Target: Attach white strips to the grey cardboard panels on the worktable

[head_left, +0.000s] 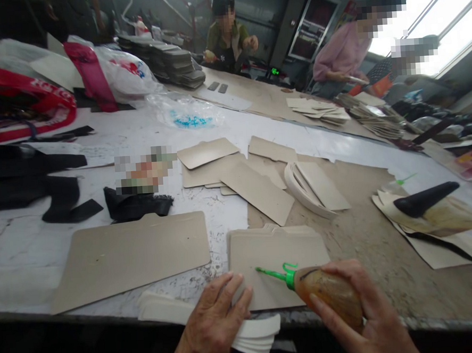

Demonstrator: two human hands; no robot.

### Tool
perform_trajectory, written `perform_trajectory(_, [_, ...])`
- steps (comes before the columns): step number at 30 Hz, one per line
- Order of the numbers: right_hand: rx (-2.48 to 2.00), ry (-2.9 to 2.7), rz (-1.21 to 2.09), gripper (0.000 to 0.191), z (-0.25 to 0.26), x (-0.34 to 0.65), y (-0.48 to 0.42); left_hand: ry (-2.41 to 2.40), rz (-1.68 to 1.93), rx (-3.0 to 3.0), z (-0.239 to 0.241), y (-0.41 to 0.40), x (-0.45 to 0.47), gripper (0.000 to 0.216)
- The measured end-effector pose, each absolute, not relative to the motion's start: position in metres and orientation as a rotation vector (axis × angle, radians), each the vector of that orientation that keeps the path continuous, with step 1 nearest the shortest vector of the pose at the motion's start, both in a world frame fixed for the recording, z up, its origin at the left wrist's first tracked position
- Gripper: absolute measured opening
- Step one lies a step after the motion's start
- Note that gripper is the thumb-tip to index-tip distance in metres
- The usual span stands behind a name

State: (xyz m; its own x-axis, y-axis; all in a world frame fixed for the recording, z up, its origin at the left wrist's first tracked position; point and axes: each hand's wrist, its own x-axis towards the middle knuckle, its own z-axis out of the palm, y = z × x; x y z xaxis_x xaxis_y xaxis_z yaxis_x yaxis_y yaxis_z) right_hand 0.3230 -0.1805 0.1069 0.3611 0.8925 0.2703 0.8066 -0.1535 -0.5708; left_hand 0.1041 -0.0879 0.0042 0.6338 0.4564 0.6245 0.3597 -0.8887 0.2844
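A squeeze bottle of amber glue (327,293) with a green nozzle lies tilted in my right hand (359,302), fingers wrapped round it. Its tip points left, over the top panel of a stack of beige card panels (278,248) near the table edge. My left hand (216,316) is laid out with fingers stretched, fingertips at the left edge of that stack. Beneath the palm, a fan of white curved strips (257,332) juts past the table edge. More white strips (164,307) show to its left. One larger beige panel (137,257) lies farther left.
Loose beige panels (256,191) and a bundle of curved white strips (300,188) lie beyond the stack. Black fabric pieces (137,204) are on the left. At right, a black-handled tool (427,199) rests on sheets. Co-workers (227,38) are across the table.
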Motion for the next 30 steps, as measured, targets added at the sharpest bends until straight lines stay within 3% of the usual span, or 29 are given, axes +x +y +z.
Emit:
perform_trajectory(17, [-1.908,-1.605,0.264,0.027,0.107,0.326,-0.184,0.644,1.022,2.736,-0.002,-0.088,0.103,0.034])
perform_trajectory(22, [-1.948,-1.382,0.208,0.024,0.106,0.32,-0.184,0.65,1.015,2.747,0.005,-0.087,0.103,0.032])
perform_trajectory(30, [-2.253,-0.707,0.2,0.044,0.117,0.345,-0.212,0.616,1.036,2.808,0.001,-0.082,0.102,0.041])
